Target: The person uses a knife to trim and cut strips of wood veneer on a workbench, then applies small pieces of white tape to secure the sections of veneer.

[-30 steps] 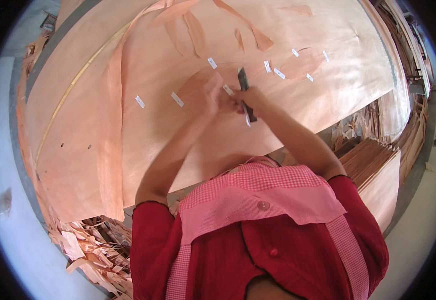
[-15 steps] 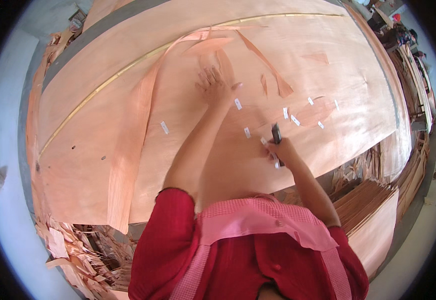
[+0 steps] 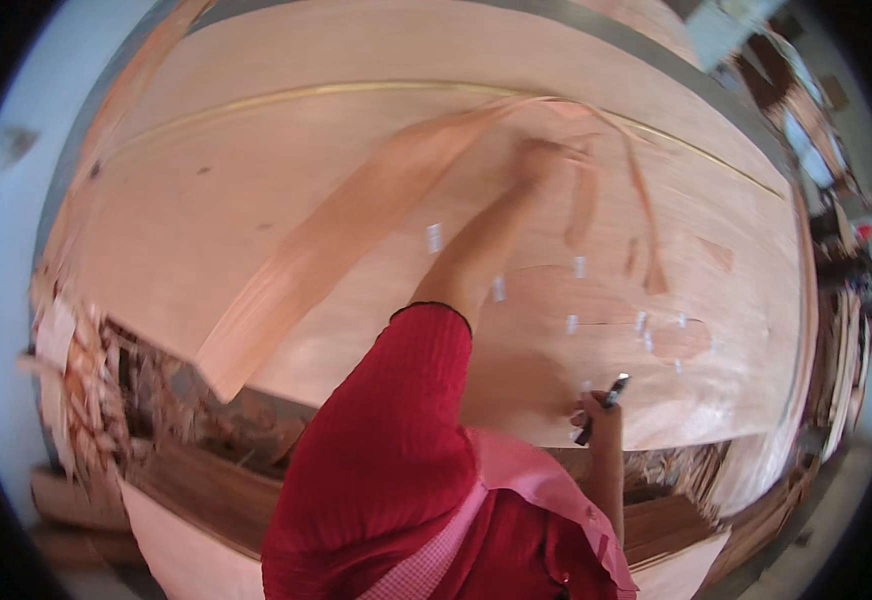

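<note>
A wide sheet of thin pinkish wood veneer (image 3: 356,330) lies in front of me. My left arm stretches far across it, and my left hand (image 3: 544,158) is at the loose veneer strips near the far side. Motion smears its fingers, so their grip cannot be made out. A long, wide veneer strip (image 3: 356,205) runs from there toward the near left edge. Close to my body, my right hand (image 3: 598,412) is closed round a black utility knife (image 3: 611,392) with a shiny tip. Small white tape pieces (image 3: 580,267) dot the sheet, several around an oval patch (image 3: 680,341).
A thin yellow strip (image 3: 356,88) crosses the sheet's far part in a curve. Torn veneer scraps (image 3: 86,370) pile up at the left, and stacked veneer (image 3: 206,490) lies below the near edge. A pale wall (image 3: 16,230) stands at the left.
My left hand has left its flat, spread rest on the sheet and reached farther out to the strips. The right hand keeps the knife, nearer my body. The whole view has turned.
</note>
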### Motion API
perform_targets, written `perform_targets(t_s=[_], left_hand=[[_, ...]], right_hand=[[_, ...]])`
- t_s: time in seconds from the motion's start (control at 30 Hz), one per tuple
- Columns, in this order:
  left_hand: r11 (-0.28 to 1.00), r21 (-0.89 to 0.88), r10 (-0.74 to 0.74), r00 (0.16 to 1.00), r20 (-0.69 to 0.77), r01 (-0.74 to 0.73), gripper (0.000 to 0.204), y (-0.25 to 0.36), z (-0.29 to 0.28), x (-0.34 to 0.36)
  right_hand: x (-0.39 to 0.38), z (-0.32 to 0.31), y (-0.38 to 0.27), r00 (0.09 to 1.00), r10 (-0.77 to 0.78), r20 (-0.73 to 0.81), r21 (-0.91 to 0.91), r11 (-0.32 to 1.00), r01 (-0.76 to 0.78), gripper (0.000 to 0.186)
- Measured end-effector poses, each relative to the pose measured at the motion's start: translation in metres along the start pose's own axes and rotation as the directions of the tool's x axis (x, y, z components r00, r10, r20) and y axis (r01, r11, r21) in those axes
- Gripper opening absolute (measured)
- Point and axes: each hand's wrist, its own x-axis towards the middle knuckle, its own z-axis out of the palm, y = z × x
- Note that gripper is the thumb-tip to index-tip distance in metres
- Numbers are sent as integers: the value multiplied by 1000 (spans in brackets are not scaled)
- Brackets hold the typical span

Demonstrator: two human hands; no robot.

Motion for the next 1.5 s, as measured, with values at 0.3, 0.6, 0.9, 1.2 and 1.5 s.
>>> perform_targets(t_s=[0.3, 0.6, 0.9, 1.2, 1.5], left_hand=[[850, -353, -360, 920, 156, 392, 12, 4, -230, -227], [770, 621, -198, 980, 20, 143, 16, -97, -455, -228], [683, 729, 76, 997, -10, -45, 13, -152, -437, -214], [801, 568, -80, 974, -212, 190, 27, -146, -444, -243], [819, 522, -101, 955, -277, 238, 26, -144, -447, -244]], right_hand=[[-17, 60, -32, 894, -52, 446, -147, 980, 131, 19], [-47, 257, 20, 663, -372, 649, -653, 175, 737, 20], [-64, 359, -57, 785, -456, 420, -664, 435, 608, 28], [-36, 515, -67, 725, -381, 573, -655, 319, 685, 30], [-48, 571, -79, 705, -448, 549, -733, 147, 665, 38]])
